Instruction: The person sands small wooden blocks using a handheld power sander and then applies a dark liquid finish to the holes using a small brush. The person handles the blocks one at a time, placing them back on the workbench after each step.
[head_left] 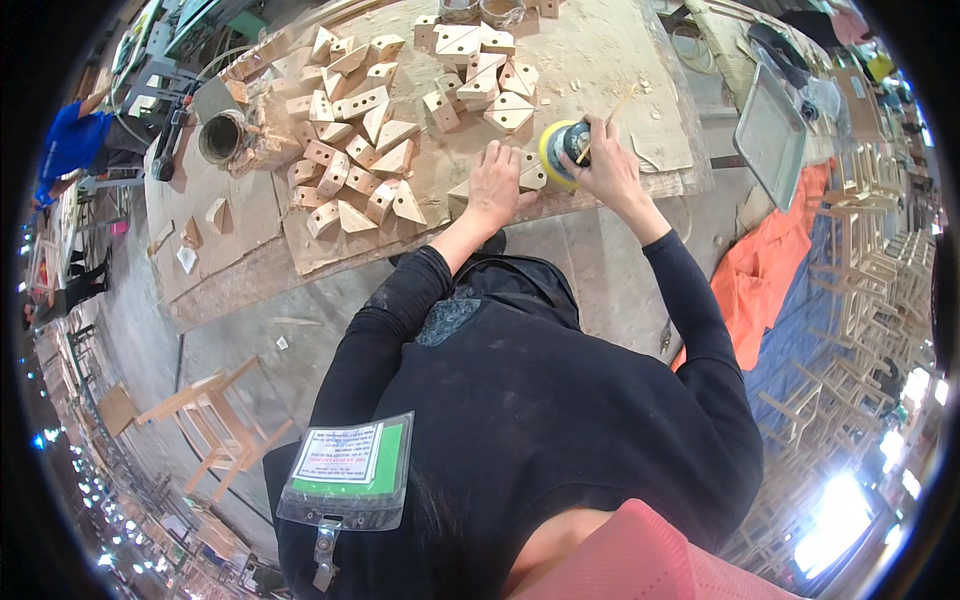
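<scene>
My right hand (pixel 607 168) is closed round a small round sander (pixel 566 152) with a yellow rim and a dark body. Its pad is tipped on edge beside a wooden block (pixel 532 171) with drilled holes. My left hand (pixel 494 186) presses down at the table's near edge, against that block; its fingers point away from me and partly hide what lies beneath. To the left of it lies a loose heap of triangular wooden blocks (pixel 362 150), many with drilled holes. A smaller stack of like blocks (pixel 480 75) stands just beyond my hands.
Cardboard (pixel 600 60) covers the worktable, with wood chips on it. A dusty round container (pixel 221 138) stands at the left. Beyond the right edge are a grey metal tray (pixel 770 135) and orange cloth (pixel 765 270). Wooden chair frames (pixel 865 260) crowd the far right; one chair (pixel 215 420) stands lower left.
</scene>
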